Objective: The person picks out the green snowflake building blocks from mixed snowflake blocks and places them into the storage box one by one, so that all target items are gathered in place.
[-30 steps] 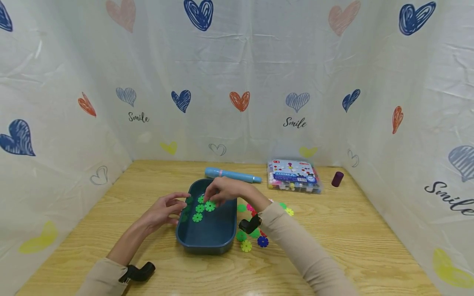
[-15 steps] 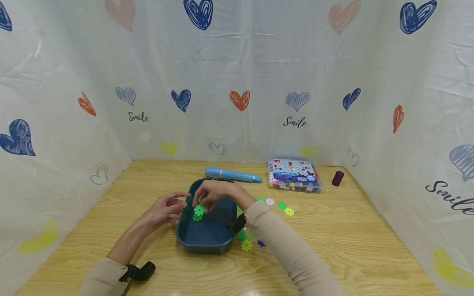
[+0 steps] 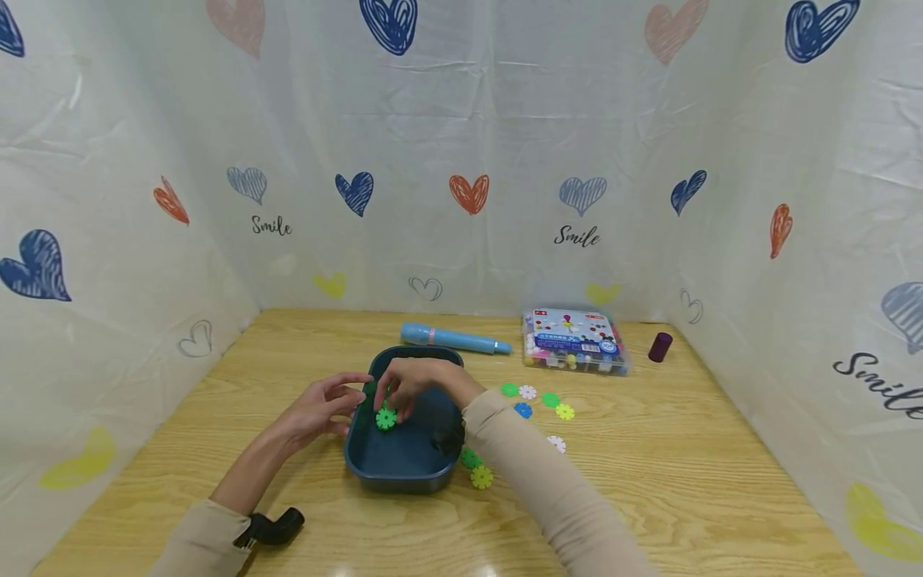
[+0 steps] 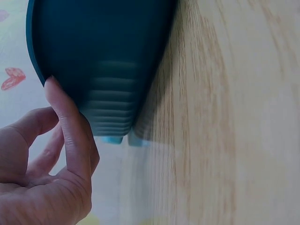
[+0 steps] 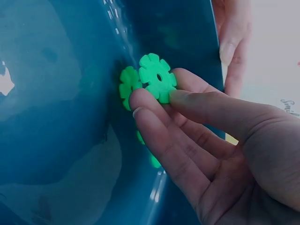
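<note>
My right hand (image 3: 411,383) reaches down into a dark blue plastic basin (image 3: 400,486). In the right wrist view its thumb and fingers pinch a green flower-shaped disc (image 5: 151,70) with slotted edges. Just behind that one is another green disc (image 5: 126,86), and bits of further green discs (image 5: 155,161) show past the fingers, mostly hidden. At the basin's left side is my left hand (image 3: 320,410), its fingers loosely bent. One fingertip touches the outer wall right at the rim in the left wrist view.
Right of the basin lie loose discs, among them a yellow one (image 3: 481,478), a blue one (image 3: 522,410) and a white one (image 3: 528,393); my right forearm covers part of that area. Farther back are a light blue tube (image 3: 456,339), a clear parts box (image 3: 574,343) and a purple cylinder (image 3: 659,347).
My right hand has moved left and slightly nearer inside the basin, covering green discs that showed earlier. More loose discs show behind the right forearm. The left hand stays at the rim.
</note>
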A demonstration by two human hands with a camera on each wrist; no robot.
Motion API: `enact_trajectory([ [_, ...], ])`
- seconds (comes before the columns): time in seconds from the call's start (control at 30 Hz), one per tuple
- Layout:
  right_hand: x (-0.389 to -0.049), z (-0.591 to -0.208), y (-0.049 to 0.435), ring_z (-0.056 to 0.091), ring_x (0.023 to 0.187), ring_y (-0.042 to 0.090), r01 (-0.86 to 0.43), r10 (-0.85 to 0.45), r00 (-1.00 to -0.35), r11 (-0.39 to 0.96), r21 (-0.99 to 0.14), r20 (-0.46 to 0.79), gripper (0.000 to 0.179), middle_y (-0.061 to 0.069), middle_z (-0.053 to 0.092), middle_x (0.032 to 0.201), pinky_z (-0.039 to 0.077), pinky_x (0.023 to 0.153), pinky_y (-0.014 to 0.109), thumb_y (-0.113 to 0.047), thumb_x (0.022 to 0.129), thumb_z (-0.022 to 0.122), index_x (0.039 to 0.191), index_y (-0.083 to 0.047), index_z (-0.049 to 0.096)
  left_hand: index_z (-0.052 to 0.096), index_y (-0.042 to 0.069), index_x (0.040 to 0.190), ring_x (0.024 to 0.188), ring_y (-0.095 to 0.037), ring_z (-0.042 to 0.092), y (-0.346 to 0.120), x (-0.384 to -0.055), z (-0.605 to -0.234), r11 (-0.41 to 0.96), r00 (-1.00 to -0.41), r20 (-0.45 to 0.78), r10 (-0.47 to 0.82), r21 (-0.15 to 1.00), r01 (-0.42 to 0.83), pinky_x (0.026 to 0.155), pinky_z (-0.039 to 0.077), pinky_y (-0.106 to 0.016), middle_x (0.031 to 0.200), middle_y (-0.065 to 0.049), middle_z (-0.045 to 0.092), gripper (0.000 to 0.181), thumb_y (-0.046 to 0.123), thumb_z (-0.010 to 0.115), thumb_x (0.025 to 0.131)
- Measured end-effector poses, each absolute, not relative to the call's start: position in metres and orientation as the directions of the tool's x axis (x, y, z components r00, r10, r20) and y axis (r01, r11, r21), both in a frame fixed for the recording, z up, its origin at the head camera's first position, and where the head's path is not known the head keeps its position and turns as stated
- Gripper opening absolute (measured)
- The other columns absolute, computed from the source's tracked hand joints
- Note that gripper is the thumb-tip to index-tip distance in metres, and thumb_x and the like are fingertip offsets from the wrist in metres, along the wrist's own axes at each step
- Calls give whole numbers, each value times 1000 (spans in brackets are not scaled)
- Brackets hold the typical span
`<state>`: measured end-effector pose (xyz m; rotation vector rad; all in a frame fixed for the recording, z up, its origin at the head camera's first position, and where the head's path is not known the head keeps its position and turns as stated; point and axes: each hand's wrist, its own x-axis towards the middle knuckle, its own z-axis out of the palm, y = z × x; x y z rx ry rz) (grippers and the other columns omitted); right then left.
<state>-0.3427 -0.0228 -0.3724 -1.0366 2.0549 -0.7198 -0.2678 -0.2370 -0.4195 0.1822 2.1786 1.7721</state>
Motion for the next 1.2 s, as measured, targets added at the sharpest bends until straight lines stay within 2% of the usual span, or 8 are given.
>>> enact_trajectory([
  [0.37, -342, -381, -29, 73, 78, 25, -438, -845, -375, 524, -730, -381, 24, 17, 74, 93, 60, 71, 31, 2, 95, 58, 118, 3, 67, 41, 8, 146, 86, -16, 62, -237, -268, -420, 211, -937, -157, 312, 973, -93, 63, 57, -26, 110, -3, 64, 56, 29, 61, 98],
  [0.73, -338, -382, -31, 72, 74, 17, -414, -829, -376, 550, -726, -414, 23, 7, 71, 90, 60, 71, 28, 1, 96, 58, 116, 1, 68, 40, 8, 147, 88, -18, 62, -236, -268, -418, 207, -937, -148, 316, 975, -84, 63, 57, -27, 112, -6, 64, 55, 27, 59, 99],
  [0.83, -336, -381, -32, 73, 77, 20, -397, -823, -373, 558, -729, -428, 23, 8, 71, 91, 60, 72, 29, 1, 96, 57, 117, 2, 67, 40, 8, 147, 89, -17, 63, -237, -266, -418, 199, -935, -146, 322, 976, -84, 63, 57, -28, 112, -5, 64, 56, 28, 60, 98],
  [1.03, -333, -380, -31, 72, 90, 35, -394, -823, -360, 561, -728, -440, 25, 19, 73, 96, 60, 76, 33, 0, 97, 55, 119, 2, 66, 41, 8, 145, 85, -16, 62, -238, -264, -418, 195, -939, -152, 309, 976, -94, 64, 57, -29, 111, -3, 63, 55, 28, 61, 98],
  [1.2, -334, -382, -27, 73, 89, 34, -416, -826, -360, 558, -718, -434, 25, 21, 73, 95, 60, 75, 33, -1, 98, 53, 119, 1, 68, 43, 11, 145, 87, -17, 62, -237, -266, -420, 202, -942, -156, 296, 975, -97, 65, 57, -29, 117, -5, 60, 52, 26, 60, 98],
])
